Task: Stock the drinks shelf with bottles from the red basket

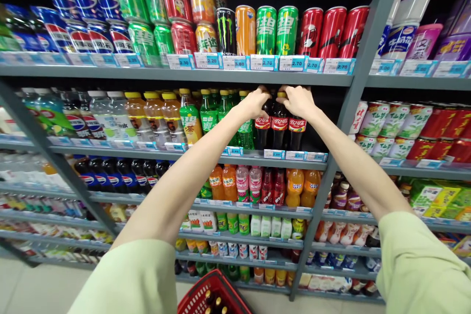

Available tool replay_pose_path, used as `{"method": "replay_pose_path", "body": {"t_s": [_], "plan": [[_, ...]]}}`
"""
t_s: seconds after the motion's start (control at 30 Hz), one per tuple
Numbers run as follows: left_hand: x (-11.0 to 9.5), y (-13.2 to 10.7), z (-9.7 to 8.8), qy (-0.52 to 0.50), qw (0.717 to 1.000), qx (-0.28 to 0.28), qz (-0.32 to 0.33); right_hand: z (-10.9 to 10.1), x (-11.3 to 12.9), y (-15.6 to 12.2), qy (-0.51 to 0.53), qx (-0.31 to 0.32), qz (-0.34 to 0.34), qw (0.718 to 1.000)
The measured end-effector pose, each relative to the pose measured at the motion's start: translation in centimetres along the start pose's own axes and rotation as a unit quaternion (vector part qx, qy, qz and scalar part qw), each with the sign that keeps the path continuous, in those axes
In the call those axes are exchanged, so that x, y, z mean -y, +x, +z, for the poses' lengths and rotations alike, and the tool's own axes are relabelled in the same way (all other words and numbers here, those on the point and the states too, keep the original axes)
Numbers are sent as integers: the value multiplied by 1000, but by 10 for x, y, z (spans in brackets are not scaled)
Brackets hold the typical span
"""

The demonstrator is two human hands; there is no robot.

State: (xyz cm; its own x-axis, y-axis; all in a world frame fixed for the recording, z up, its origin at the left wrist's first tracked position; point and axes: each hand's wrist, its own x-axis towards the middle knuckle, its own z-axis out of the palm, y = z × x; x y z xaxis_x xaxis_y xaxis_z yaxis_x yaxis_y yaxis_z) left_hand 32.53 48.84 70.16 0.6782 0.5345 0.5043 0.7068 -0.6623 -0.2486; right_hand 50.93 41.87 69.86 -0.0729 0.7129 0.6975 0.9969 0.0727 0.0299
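Three cola bottles with red labels stand side by side on the second shelf: a left one (262,123), a middle one (279,125) and a right one (297,126). My left hand (255,104) has its fingers curled round the top of the left cola bottle. From the other side, my right hand (299,101) reaches over the right bottle, its bent fingers at the cap and neck of the middle one. Both hands partly cover the bottle tops. Green soda bottles (224,104) stand just left of my left hand.
Above my hands runs a shelf edge (221,74) with price tags and stacked cans. A grey upright post (348,103) stands right of the cola bottles. Below, a red shopping basket (235,288) holds several dark bottles with gold caps (218,301). More drink shelves continue downward.
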Motion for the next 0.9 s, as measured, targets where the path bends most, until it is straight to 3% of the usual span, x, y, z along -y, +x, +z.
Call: {"method": "replay_pose_path", "body": {"t_s": [0.37,0.57,0.67,0.8,0.87,0.9], "plan": [[-5,-8,-3,4,1000,-6,-4,4,-2,-1,32,-8,17,999],[-27,-35,-9,58,998,7,-26,5,-16,-6,95,-11,-30,995],[-45,-61,-14,90,996,-27,-2,7,-28,-14,124,-36,-43,991],[-67,-119,-11,75,988,-80,109,11,-38,-38,171,-138,-76,973],[-80,-166,6,31,980,-58,190,13,-38,-61,202,-214,-104,950],[-87,-195,20,3,974,-11,227,15,-36,-75,216,-251,-120,936]]}}
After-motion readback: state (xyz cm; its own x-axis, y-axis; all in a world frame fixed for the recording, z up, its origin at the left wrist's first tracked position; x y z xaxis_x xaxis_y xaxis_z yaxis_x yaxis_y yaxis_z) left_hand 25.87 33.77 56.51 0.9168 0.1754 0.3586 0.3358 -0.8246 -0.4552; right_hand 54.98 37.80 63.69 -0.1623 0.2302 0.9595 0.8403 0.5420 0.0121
